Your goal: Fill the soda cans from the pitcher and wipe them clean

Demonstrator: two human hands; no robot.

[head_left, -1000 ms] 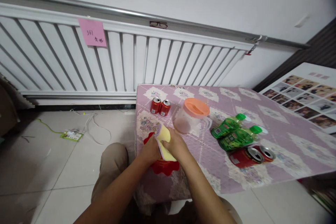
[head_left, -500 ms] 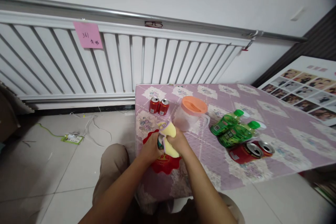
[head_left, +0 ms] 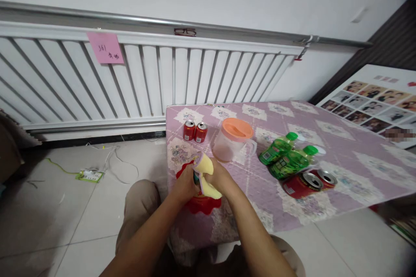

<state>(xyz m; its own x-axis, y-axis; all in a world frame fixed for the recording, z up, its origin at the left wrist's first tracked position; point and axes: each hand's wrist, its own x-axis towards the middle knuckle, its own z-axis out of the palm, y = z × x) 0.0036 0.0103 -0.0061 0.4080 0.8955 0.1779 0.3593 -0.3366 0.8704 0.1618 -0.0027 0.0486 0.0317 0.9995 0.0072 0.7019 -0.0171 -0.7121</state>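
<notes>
Over the front left of the table, my left hand (head_left: 184, 185) is closed around a small can (head_left: 196, 177), mostly hidden; only a dark green strip of its side shows. My right hand (head_left: 220, 178) grips a yellow cloth (head_left: 204, 165) with a purple edge and presses it against the can, the cloth draping down on both sides of the fingers. Beneath both hands lies a red scalloped tray (head_left: 205, 206), partly covered by them.
Two small red cans (head_left: 195, 132) stand behind my hands, beside a clear pitcher (head_left: 224, 147) with an orange lid. Two green bottles (head_left: 287, 156) and two larger red cans (head_left: 303, 185) are to the right. A white radiator (head_left: 182, 75) lines the wall behind the table.
The cloth has shifted around the can and now covers more of it, with my right hand turned slightly. The camera view has moved a little; the other objects stay put.
</notes>
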